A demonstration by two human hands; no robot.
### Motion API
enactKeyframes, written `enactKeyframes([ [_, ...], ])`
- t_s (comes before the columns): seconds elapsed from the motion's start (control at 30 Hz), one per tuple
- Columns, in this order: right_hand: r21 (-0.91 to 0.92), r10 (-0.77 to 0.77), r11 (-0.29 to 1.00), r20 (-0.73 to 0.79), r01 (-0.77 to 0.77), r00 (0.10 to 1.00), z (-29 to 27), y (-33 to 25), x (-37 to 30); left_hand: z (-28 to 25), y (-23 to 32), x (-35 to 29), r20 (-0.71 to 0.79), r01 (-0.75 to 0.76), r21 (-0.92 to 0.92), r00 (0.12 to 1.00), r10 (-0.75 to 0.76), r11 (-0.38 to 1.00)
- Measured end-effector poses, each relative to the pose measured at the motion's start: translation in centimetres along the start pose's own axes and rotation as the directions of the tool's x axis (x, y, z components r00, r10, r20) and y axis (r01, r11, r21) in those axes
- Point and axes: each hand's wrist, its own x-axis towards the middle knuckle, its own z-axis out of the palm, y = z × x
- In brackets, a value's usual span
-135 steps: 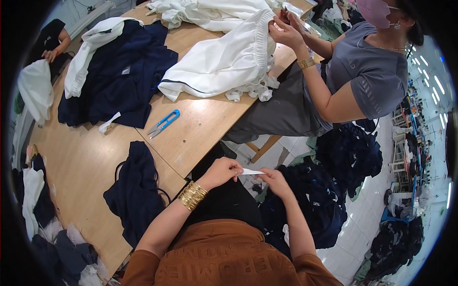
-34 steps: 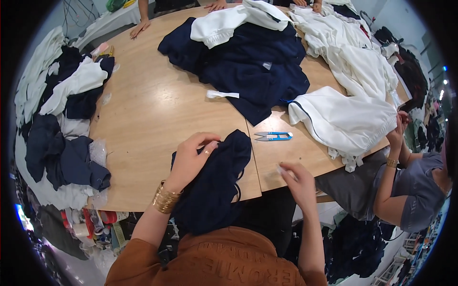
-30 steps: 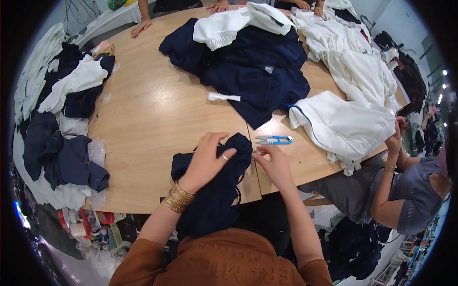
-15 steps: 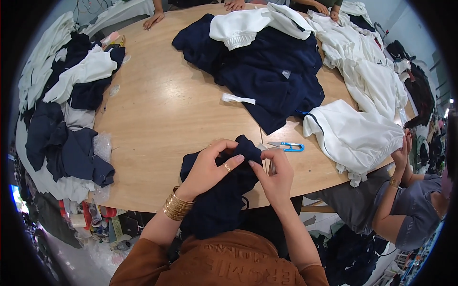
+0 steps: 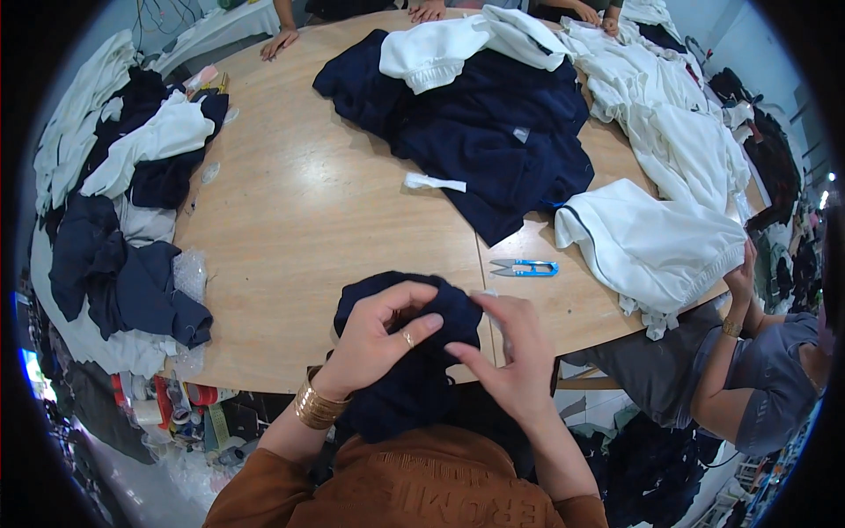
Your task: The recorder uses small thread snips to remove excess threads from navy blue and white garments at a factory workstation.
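Observation:
A bunched navy garment (image 5: 458,310) hangs over the near table edge into my lap. My left hand (image 5: 374,343) grips its left part, thumb on top and the other fingers curled partly out of sight in the fabric. At the garment's right edge, my right hand (image 5: 515,356) has its thumb and forefinger on the cloth, set apart; its other fingers are mostly hidden. A small white tag-like piece (image 5: 484,293) shows by the right fingertips. Blue-handled thread snips (image 5: 535,268) lie on the table just beyond my right hand.
A large navy garment (image 5: 493,132) with a white one (image 5: 431,53) on it lies ahead. White garments (image 5: 651,238) line the right side, where a seated person's hands (image 5: 741,273) hold one. Clothes (image 5: 141,282) are heaped at left. Other people's hands (image 5: 282,42) rest at the far edge.
My right thumb has moved down and away from the forefinger, widening the hand. The navy garment's top has sunk and rounded. My left hand has shifted slightly down.

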Motion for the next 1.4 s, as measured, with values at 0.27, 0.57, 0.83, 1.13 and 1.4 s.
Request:
enactKeyframes([
  [0.27, 0.074, 0.186, 0.977, 0.166, -0.201, 0.968, -1.1, -1.2, 0.4, 2.3, 0.5, 0.0, 0.148, -0.166, 0.327, 0.981, 0.123, 0.93],
  [0.57, 0.637, 0.583, 0.494, 0.263, -0.592, 0.769, -0.8, -1.7, 0.7, 3.5, 0.9, 0.2, 0.322, 0.141, -0.127, 0.942, -0.094, 0.982],
  [0.83, 0.674, 0.537, 0.486, 0.273, -0.557, 0.798, 1.7, 1.8, -0.3, 1.7, -1.6, -0.4, 0.548, 0.594, -0.13, 0.71, -0.442, 0.794],
  [1.13, 0.514, 0.549, 0.641, 0.211, -0.569, 0.809, 2.7, 3.9, -1.2, 2.4, -4.2, -0.7, -0.08, 0.144, -0.315, 0.981, -0.178, 0.938],
  [1.4, 0.353, 0.647, 0.678, 0.129, -0.645, 0.751, -1.0, 6.0, -0.3, 0.6, -3.8, -0.8, 0.01, 0.265, -0.349, 0.96, -0.279, 0.899],
])
